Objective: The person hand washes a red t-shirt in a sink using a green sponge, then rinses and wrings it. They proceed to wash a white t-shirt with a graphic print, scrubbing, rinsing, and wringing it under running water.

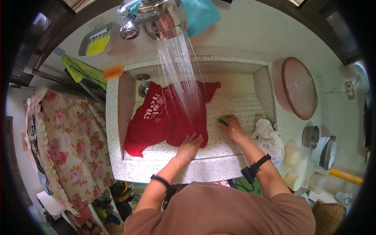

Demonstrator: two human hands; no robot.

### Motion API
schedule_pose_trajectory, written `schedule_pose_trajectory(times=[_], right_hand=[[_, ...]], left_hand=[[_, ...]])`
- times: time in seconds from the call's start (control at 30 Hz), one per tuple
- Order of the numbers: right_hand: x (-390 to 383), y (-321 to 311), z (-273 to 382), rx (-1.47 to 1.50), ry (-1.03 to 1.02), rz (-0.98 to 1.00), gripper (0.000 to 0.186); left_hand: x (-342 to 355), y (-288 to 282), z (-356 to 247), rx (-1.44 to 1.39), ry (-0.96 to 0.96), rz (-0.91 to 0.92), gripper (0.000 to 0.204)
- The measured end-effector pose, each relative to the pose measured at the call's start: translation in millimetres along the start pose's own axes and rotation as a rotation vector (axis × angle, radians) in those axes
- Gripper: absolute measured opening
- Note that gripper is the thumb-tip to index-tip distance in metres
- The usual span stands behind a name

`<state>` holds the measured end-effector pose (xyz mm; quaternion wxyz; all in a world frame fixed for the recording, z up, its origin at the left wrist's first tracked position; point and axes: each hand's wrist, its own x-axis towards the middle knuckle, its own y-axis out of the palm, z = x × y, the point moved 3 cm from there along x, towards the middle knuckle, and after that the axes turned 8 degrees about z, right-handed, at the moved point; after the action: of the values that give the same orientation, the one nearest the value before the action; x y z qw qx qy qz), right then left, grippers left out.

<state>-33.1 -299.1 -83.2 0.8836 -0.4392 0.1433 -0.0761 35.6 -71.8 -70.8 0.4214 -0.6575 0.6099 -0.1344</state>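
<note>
A wet red shirt (172, 113) with white lettering lies spread over the left and middle of the speckled sink (168, 164). Water (178, 66) pours onto it in a wide spray from the silver shower head (166, 23). At the shirt's near edge, my left hand (190, 147) rests on the cloth with its fingers stretched out. To the right of the shirt, over the ribbed part of the basin, my right hand (232, 127) holds a small green thing (223, 120). Its kind is unclear, as the fingers cover part of it.
A white cloth (269, 139) hangs over the sink's right wall. An orange block (113, 72) sits on the far left corner. Beyond the right side stand a pink basin (299, 88) and a metal pot (310, 137). A floral cover (78, 137) hangs at the left.
</note>
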Motion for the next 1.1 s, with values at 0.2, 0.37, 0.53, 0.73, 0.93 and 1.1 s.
schedule_pose_trajectory(times=[0.2,0.37,0.53,0.73,0.93,1.1], right_hand=[[23.1,86.2,103.8,0.133,-0.684,0.361,0.039],[158.4,41.4,-17.8,-0.554,-0.028,-0.134,0.034],[90.0,64.0,94.9,0.18,-0.599,0.402,0.022],[135.6,86.2,21.3,0.34,-0.289,0.212,0.024],[167.8,88.0,-64.0,-0.137,-0.345,0.239,0.035],[107.9,107.6,17.8,1.063,-0.028,0.192,0.026]], left_hand=[[-104.5,-4.0,11.5,-0.174,0.026,-0.199,0.027],[-108.0,-7.6,10.7,-0.312,-0.111,-0.143,0.031],[-107.1,-11.0,2.5,-0.245,-0.135,-0.143,0.032],[-123.8,-11.9,15.8,-0.192,-0.192,-0.272,0.029],[-118.2,-19.3,25.8,-0.354,-0.385,-0.237,0.021],[-102.0,-20.5,28.5,-0.17,-0.243,-0.327,0.015]])
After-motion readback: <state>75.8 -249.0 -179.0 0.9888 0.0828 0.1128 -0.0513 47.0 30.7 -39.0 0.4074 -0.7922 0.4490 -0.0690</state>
